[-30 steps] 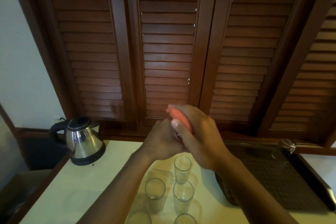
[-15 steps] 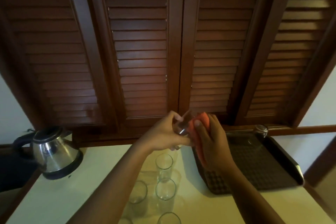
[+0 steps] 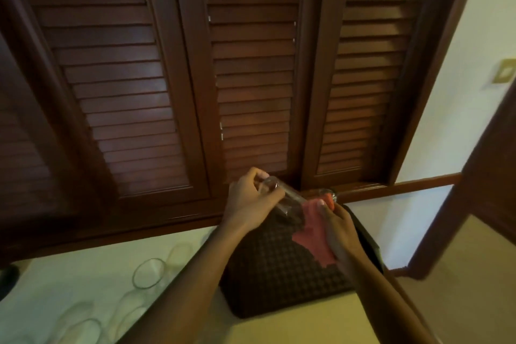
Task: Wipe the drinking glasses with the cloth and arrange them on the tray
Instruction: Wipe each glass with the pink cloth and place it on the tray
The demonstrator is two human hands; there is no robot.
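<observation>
Glass tumbler (image 3: 282,198) lies tilted in my left hand (image 3: 248,201), fingers curled round it — my right hand (image 3: 335,220) pinches the pink cloth (image 3: 312,232) over the dark tray (image 3: 273,268), centre frame.

You are in what looks like a home or guest room: dark wooden louvred shutters (image 3: 251,78) fill the wall above a pale desk (image 3: 69,288), with a wall switch (image 3: 506,70) beside a wooden door (image 3: 488,190).

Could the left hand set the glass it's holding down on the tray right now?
Probably yes. The left hand holds the glass just above the tray, whose near part lies bare; only the cloth in the right hand hangs nearby.
</observation>
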